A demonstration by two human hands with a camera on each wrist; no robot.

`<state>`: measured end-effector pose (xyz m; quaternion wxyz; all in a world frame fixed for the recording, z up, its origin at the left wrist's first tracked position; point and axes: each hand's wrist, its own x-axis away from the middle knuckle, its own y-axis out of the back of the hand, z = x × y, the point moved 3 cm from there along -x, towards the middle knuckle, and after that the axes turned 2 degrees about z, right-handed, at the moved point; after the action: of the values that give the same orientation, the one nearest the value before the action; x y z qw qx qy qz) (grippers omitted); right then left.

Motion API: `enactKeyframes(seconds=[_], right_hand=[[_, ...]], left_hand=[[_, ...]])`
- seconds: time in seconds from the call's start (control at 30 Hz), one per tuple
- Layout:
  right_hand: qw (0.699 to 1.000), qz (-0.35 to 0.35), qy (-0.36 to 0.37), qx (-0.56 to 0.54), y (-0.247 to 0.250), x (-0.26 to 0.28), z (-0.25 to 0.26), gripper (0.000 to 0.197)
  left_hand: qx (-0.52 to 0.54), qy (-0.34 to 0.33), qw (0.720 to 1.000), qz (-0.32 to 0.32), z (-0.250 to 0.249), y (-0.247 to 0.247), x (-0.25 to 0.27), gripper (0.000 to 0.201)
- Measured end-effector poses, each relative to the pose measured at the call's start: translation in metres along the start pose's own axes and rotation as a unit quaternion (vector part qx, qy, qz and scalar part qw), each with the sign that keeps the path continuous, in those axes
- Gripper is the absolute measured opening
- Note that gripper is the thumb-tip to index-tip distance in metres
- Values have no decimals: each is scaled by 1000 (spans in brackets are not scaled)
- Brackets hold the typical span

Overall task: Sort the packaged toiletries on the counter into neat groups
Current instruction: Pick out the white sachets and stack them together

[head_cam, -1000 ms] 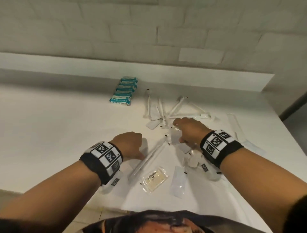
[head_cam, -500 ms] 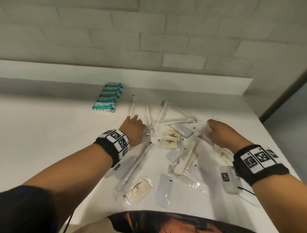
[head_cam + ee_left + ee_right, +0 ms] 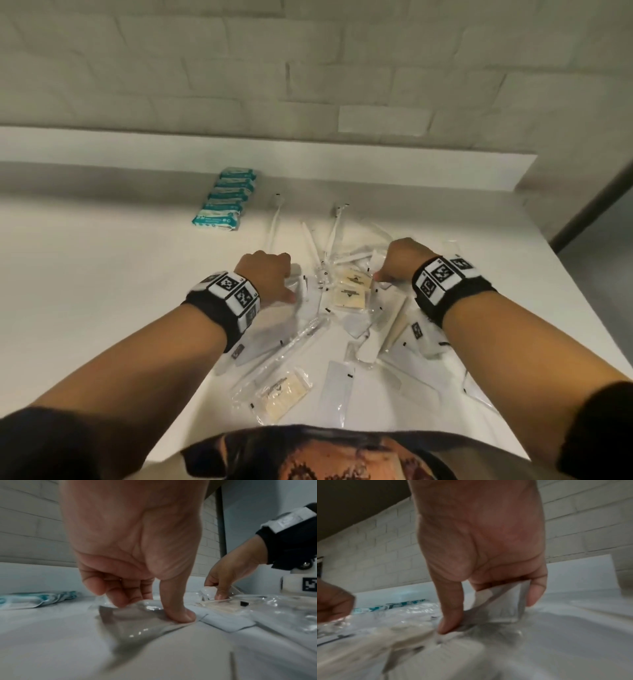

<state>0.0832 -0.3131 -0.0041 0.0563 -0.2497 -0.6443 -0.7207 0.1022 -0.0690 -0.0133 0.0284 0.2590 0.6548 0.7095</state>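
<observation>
**Packets in thin plastic, both hands at the edge of the pile**

Packets of toiletries lie in a loose heap [image 3: 346, 308] on the white table [image 3: 102, 291], between the two hands and toward the person's body. They look very light, flat and soft, and the clear wrapping is probably slippery, so it will slide on the table and bend when it is lifted. A packet is best taken at a corner or an edge with a pinch, or pressed flat and pulled aside. The long thin packets [image 3: 329, 236] at the back will probably hang down if they are held at one end, so the middle is the better place.

The left hand [image 3: 267, 277] has its fingers [image 3: 120, 595] curled onto a clear packet [image 3: 137, 620], with the thumb pressing on it against the table and one edge raised. The right hand [image 3: 400, 260] pinches a small white packet [image 3: 505, 604] between thumb and fingers and holds it tilted, one corner low at the table.

The head view gives the whole layout: a tidy row of teal packs [image 3: 226, 198] near the wall, well apart from the heap, and the beige packets [image 3: 351, 291] between the hands. It hides the fingers under the backs of the hands. The wrist views show each grip closely, but they are blurred, and what is inside each packet cannot be told.
</observation>
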Motion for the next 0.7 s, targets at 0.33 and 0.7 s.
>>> enactKeyframes(seconds=[0.33,0.7], right_hand=[[992,30,51,-114,6,42,-45,60],[954,-79,-28,-289,10,116,-147,21]], left_hand=[[132,37,989,-58,7,-9,23,25],[93,-275,955,62,-131,-15,50,36]])
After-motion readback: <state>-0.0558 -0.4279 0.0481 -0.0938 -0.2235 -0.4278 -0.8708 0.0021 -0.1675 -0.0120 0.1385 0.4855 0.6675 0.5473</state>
